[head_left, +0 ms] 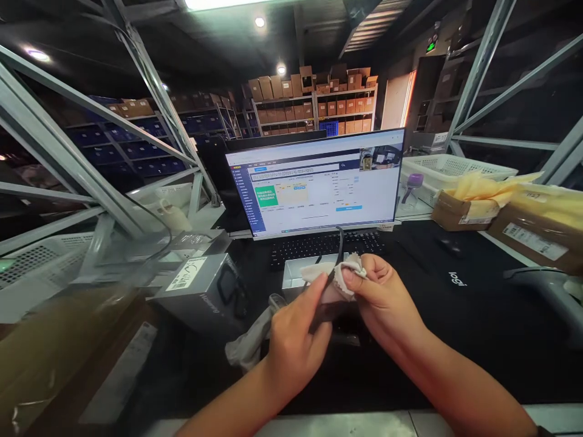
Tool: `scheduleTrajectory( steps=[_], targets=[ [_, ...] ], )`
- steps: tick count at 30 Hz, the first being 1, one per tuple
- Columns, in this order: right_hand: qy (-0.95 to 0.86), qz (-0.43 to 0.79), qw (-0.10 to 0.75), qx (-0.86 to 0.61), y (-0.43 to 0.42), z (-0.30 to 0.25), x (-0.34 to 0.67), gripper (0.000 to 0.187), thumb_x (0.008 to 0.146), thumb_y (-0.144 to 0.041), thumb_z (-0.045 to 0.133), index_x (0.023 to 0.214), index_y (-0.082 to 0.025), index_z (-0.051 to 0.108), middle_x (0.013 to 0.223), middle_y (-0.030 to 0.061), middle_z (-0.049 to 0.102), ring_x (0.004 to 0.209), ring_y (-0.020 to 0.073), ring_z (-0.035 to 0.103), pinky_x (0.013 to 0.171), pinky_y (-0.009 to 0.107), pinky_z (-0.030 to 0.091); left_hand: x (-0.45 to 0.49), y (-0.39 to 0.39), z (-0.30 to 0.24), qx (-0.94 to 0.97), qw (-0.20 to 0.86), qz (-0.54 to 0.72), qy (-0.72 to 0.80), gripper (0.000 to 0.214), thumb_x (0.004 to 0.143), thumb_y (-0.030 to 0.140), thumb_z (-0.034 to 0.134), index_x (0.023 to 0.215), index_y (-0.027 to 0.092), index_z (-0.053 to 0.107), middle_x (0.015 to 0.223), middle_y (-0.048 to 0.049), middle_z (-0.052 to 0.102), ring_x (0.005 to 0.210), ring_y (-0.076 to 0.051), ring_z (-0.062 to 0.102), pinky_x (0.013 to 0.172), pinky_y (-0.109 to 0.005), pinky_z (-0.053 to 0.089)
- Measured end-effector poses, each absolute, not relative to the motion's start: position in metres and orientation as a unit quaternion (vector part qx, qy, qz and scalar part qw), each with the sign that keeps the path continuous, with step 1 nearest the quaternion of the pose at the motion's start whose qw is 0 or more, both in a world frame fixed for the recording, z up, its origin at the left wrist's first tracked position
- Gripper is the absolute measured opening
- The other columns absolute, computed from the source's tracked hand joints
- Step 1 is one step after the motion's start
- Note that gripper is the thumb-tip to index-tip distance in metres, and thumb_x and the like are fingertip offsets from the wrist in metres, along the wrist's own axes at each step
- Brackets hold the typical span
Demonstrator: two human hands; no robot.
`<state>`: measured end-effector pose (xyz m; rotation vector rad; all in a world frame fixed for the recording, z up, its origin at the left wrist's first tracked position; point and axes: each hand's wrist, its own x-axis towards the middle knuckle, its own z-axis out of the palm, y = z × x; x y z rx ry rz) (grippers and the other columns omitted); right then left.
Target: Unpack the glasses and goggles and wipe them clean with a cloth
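Observation:
My right hand (387,297) is closed, its thumb and fingers pinching a light grey wiping cloth (344,276) with a zigzag edge. The cloth is folded over black glasses (340,246), with one thin curved arm sticking up and most of the rest hidden. From the left, my left hand (296,340) grips the glasses, index finger stretched against them and thumb below. Just behind the hands is an open pale box (294,273). A crumpled translucent bag (250,346) lies beside my left hand. Further left stands a grey product box (204,297) with a glasses-like picture.
Behind the hands stand a keyboard (282,254) and a lit monitor (314,188). A large taped carton (68,358) is at near left. On the right are a barcode scanner (549,297), a black desk mat (437,340) and cartons of yellow padding (528,237).

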<state>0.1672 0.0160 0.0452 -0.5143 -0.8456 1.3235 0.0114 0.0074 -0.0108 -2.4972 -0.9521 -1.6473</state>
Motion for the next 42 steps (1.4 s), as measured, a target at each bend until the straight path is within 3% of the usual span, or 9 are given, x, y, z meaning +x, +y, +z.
scheduleTrajectory(
  steps=[4,11,18,24,32,42],
  targets=[
    [-0.382,0.586,0.676,-0.231,0.023,0.043,0.171,0.067,0.059,-0.024,0.093,0.053,-0.018,0.027,0.052,-0.0064,0.049,0.053,0.0074,0.043,0.054,0.021,0.035,0.005,0.011,-0.002,-0.808,-0.037,-0.499,-0.311,0.072,0.086,0.003,0.055,0.152,0.026,0.04,0.133,-0.0056,0.068,0.112,-0.018,0.07,0.098,-0.025,0.056],
    [-0.453,0.565,0.635,-0.268,0.038,0.038,0.188,0.062,0.062,-0.023,0.092,0.053,-0.019,0.031,0.051,-0.0071,0.046,0.051,0.0072,0.042,0.052,0.021,0.035,-0.01,0.02,0.013,-0.819,-0.089,-0.462,-0.33,0.06,0.084,0.006,0.055,0.142,0.024,0.055,0.131,-0.0054,0.069,0.114,-0.02,0.07,0.1,-0.03,0.056],
    [-0.481,0.391,0.725,-0.302,0.043,0.062,0.251,0.057,0.061,-0.022,0.092,0.053,-0.019,0.035,0.056,-0.0044,0.053,0.056,0.0096,0.049,0.055,0.026,0.037,-0.028,0.021,0.027,-0.788,-0.158,-0.486,-0.344,0.062,0.083,0.005,0.057,0.141,0.028,0.057,0.14,-0.0033,0.064,0.127,-0.023,0.062,0.111,-0.036,0.05],
    [-0.529,0.219,0.729,-0.375,0.023,0.072,0.29,0.058,0.06,-0.023,0.093,0.056,-0.017,0.035,0.052,-0.0079,0.042,0.052,0.0065,0.042,0.052,0.02,0.035,-0.038,0.022,0.035,-0.826,-0.133,-0.463,-0.293,0.064,0.087,0.007,0.059,0.144,0.035,0.051,0.144,0.0019,0.06,0.14,-0.022,0.049,0.123,-0.042,0.035],
    [-0.593,0.201,0.665,-0.407,0.013,0.077,0.288,0.052,0.072,-0.034,0.087,0.06,-0.017,0.04,0.054,-0.0075,0.043,0.051,0.0049,0.036,0.049,0.016,0.029,-0.04,0.023,0.034,-0.843,-0.141,-0.44,-0.275,0.062,0.088,0.007,0.057,0.143,0.033,0.052,0.145,-0.0009,0.059,0.14,-0.024,0.05,0.125,-0.05,0.031],
    [-0.673,0.216,0.569,-0.419,0.008,0.073,0.284,0.046,0.087,-0.041,0.075,0.066,-0.021,0.039,0.063,-0.0027,0.054,0.061,0.0124,0.051,0.057,0.024,0.034,-0.041,0.024,0.034,-0.867,-0.142,-0.414,-0.239,0.065,0.085,0.004,0.058,0.145,0.029,0.051,0.143,-0.002,0.062,0.134,-0.022,0.057,0.127,-0.05,0.027]
  ],
)
